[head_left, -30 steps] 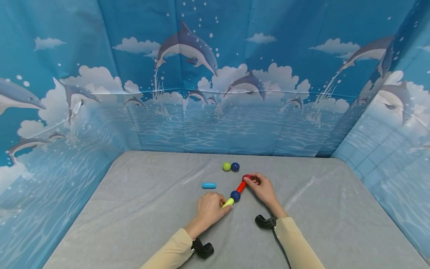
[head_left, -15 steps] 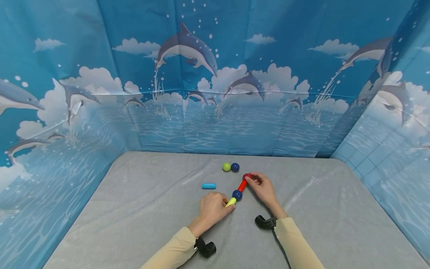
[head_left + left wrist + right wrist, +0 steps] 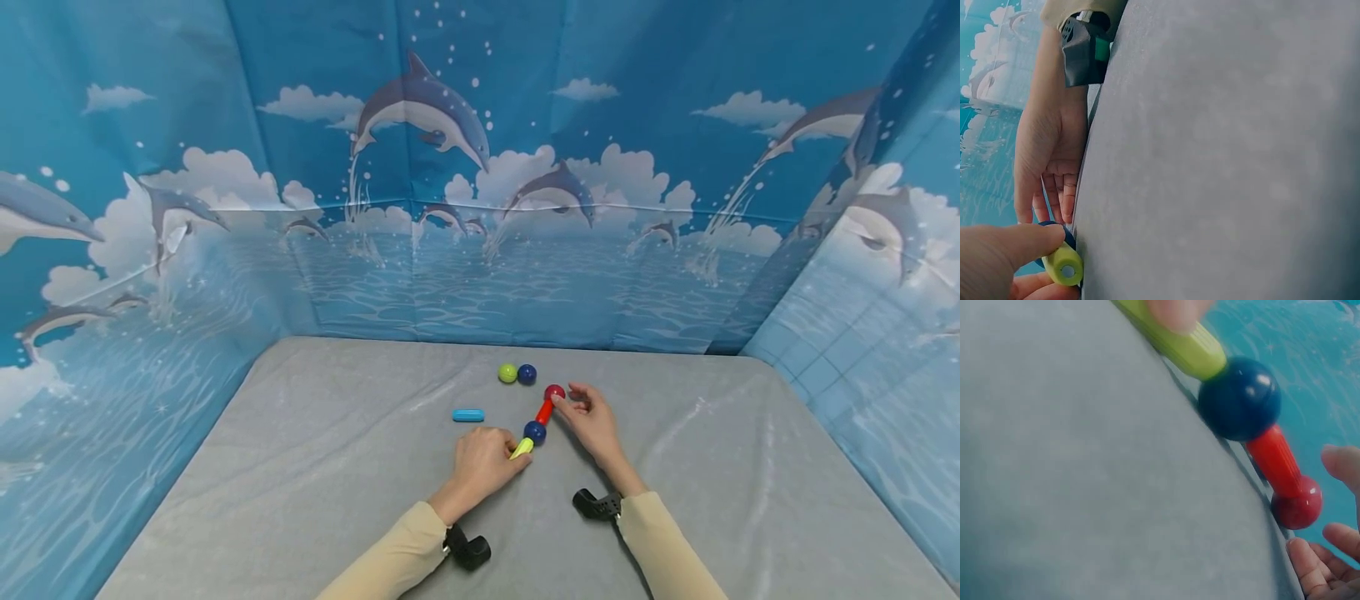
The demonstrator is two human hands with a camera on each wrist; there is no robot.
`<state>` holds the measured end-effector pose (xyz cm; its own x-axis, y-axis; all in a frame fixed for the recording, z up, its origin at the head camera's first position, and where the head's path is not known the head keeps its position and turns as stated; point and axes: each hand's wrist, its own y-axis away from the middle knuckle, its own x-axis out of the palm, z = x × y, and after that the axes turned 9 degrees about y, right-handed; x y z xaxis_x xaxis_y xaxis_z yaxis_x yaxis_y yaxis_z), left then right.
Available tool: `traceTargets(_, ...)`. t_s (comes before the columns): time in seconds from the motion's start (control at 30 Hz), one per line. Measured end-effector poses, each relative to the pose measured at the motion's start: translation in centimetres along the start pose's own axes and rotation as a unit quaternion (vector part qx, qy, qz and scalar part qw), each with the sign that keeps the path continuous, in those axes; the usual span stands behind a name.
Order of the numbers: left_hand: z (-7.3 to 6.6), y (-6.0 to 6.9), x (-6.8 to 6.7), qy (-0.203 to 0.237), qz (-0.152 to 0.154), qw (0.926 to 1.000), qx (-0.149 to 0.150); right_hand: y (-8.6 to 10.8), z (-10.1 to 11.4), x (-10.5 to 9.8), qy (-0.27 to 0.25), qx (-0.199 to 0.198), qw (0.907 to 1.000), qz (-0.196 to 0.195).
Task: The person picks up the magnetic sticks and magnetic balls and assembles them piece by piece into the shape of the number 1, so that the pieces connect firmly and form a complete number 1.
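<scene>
My left hand [image 3: 483, 462] pinches a yellow-green magnetic building rod [image 3: 1194, 353] between thumb and fingers. A round silver spot shows on the rod's near end in the left wrist view. Its far end meets a dark blue ball [image 3: 1239, 399]. From that ball a red rod [image 3: 1274, 461] runs on to a red ball [image 3: 1297, 503], so the pieces form one slightly bent chain on the cloth. Beside the red ball is my right hand [image 3: 595, 425]. Its thumb and fingers are spread apart around the ball, with gaps visible in the right wrist view.
On the grey cloth-covered table [image 3: 322, 467], a light blue rod [image 3: 468, 415] lies left of the chain. Farther back, a green ball [image 3: 507, 373] and another dark blue ball [image 3: 527, 374] sit side by side. A dolphin-print curtain [image 3: 480, 275] borders the table's back and sides.
My left hand has shifted slightly right and away from me, with the yellow-green rod and dark blue ball. My right fingers have loosened from the red ball, which now shows more fully.
</scene>
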<state>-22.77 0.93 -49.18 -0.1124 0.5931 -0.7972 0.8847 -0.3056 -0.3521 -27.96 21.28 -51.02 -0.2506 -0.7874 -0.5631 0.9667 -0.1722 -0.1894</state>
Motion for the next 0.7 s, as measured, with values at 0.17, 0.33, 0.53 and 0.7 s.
traceTargets(0.17, -0.3, -0.3, 0.2, -0.004, 0.002, 1.0000, -0.001, 0.6, 0.4, -0.3, -0.002, 0.027, 0.9996, 0.010)
traceTargets(0.33, -0.4, -0.5, 0.3, -0.006, 0.001, 1.0000, 0.005, 1.3, 1.0, -0.6, 0.005, 0.036, 0.9992, 0.019)
traceTargets(0.53, -0.5, -0.8, 0.6, -0.005, 0.001, 1.0000, 0.007, 2.2, 1.6, -0.7, 0.031, 0.027, 0.9985, 0.035)
traceTargets(0.7, -0.6, -1.0, 0.7, 0.001, 0.000, 1.0000, 0.005, 3.0, 2.0, -0.6, 0.046, 0.021, 0.9975, 0.049)
